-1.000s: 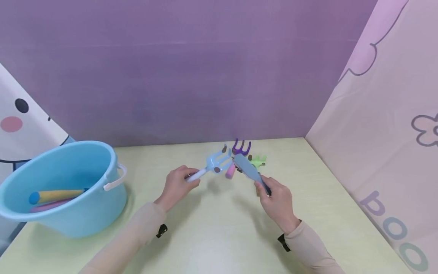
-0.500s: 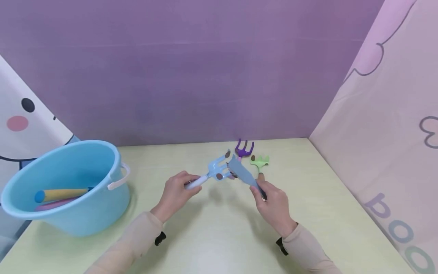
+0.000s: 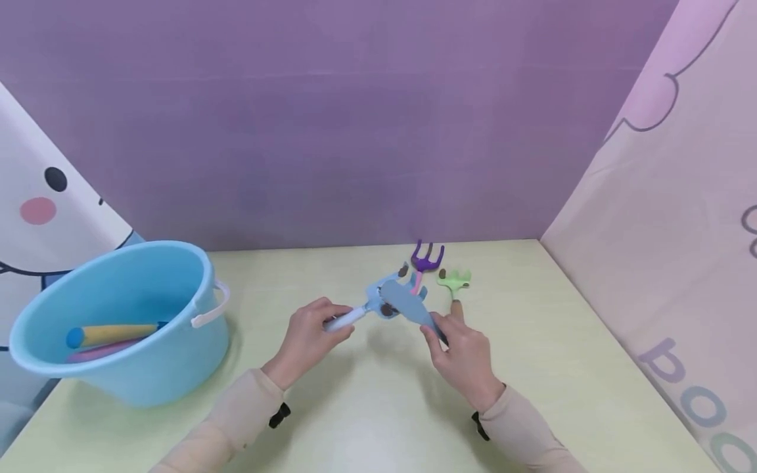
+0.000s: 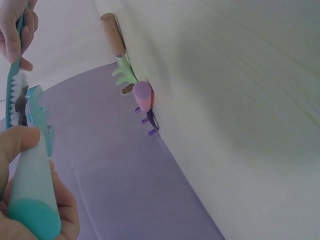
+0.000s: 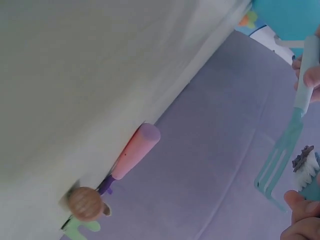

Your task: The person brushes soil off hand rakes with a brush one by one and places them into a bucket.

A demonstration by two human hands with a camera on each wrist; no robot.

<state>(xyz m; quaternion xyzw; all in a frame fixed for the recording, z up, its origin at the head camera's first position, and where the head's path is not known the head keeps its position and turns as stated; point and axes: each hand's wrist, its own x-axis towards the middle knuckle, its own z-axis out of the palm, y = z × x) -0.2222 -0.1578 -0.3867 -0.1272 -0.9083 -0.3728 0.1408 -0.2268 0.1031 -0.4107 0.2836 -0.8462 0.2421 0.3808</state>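
Observation:
My left hand (image 3: pixel 309 336) grips the white handle of a light blue garden hand fork (image 3: pixel 347 318), held above the table with its tines pointing away to the right. Brown patches of dirt (image 3: pixel 403 270) mark the fork. In my right hand (image 3: pixel 466 355) is a blue-backed scrub brush (image 3: pixel 405 303), bristles down, its head overlapping the fork in the head view. White bristles (image 4: pixel 19 90) with a dark brown clump among them face the tines in the left wrist view. Beyond lie a purple fork (image 3: pixel 427 264) with a pink handle and a green rake (image 3: pixel 454 281) with a wooden handle.
A light blue bucket (image 3: pixel 160 384) with a white handle stands at the left, holding a yellow-handled tool (image 3: pixel 118 334) and a pink item. A purple backdrop (image 3: pixel 367 151) rises behind the pale table (image 3: pixel 568 368), and a printed cloth hangs at the right.
The brush has moved left from beside the tines to over the fork's head. The left hand keeps its grip with little movement. The whole head view has shifted slightly.

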